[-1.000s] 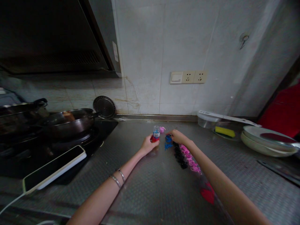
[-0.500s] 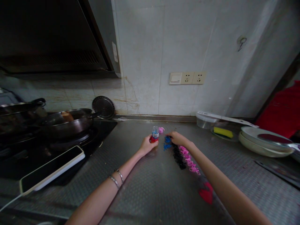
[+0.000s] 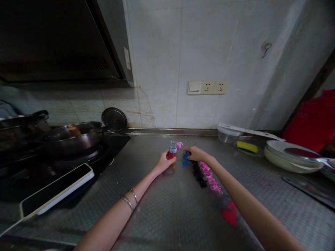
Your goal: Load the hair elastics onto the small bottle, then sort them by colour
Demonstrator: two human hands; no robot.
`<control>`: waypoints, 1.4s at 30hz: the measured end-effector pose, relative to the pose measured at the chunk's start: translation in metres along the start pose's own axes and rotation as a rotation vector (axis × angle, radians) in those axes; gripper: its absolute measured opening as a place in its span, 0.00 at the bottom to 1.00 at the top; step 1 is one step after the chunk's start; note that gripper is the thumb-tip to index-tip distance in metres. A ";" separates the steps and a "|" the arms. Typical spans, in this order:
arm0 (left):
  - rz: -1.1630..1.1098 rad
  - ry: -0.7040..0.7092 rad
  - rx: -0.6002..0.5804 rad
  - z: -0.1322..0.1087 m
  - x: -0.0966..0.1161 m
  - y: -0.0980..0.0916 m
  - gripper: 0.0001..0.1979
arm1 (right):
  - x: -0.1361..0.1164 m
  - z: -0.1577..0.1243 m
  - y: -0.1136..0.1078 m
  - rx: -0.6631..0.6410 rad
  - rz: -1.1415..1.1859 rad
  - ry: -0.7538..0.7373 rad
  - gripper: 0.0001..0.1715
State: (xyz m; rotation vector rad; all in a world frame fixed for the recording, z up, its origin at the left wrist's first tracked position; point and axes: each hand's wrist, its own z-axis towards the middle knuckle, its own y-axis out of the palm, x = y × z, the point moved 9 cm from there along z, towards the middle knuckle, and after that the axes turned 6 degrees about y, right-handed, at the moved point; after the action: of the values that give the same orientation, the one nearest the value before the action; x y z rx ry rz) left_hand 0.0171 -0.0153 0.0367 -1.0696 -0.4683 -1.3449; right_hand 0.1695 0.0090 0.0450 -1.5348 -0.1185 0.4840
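My left hand [image 3: 164, 161] is wrapped round a small clear jar [image 3: 173, 147], upright on the metal counter, with blue and red bits inside. My right hand [image 3: 196, 153] is bent over a little pile of blue elastic bands [image 3: 186, 159], fingertips closed down on its far edge; whatever they pinch is hidden. A row of black bands [image 3: 199, 176] runs from beside that pile toward me. Along its right side lies a row of pink loops [image 3: 211, 178]. Just behind the jar sits a small pink clump [image 3: 179, 144]. A red, heart-like piece [image 3: 229, 213] lies nearer, beside my right forearm.
On the left, a pan [image 3: 75, 139] stands on the black stove, with a phone-like device [image 3: 57, 190] on a white base in front. To the right are a plastic tub [image 3: 228, 134], a yellow sponge [image 3: 247, 146], stacked bowls [image 3: 290, 162] and a dark flat blade [image 3: 306, 190].
My right hand has shifted very slightly at the blue pile, and the blue bands look a little more bunched. My left hand keeps its hold on the jar. The view has turned slightly.
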 end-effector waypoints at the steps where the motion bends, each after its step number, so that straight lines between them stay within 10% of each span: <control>1: 0.001 0.001 -0.002 0.000 0.000 0.000 0.16 | -0.001 0.000 0.000 -0.003 0.003 -0.007 0.29; 33: 0.003 0.019 0.011 0.000 0.001 0.000 0.15 | 0.013 0.030 0.020 -0.057 0.001 0.140 0.27; 42: -0.001 0.032 0.011 0.000 0.001 -0.001 0.15 | 0.010 0.018 -0.021 0.144 0.179 0.106 0.22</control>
State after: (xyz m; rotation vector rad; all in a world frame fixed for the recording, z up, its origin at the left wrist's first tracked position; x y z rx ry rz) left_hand 0.0169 -0.0156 0.0384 -1.0381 -0.4521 -1.3570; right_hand 0.1765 0.0304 0.0641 -1.4322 0.1343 0.5402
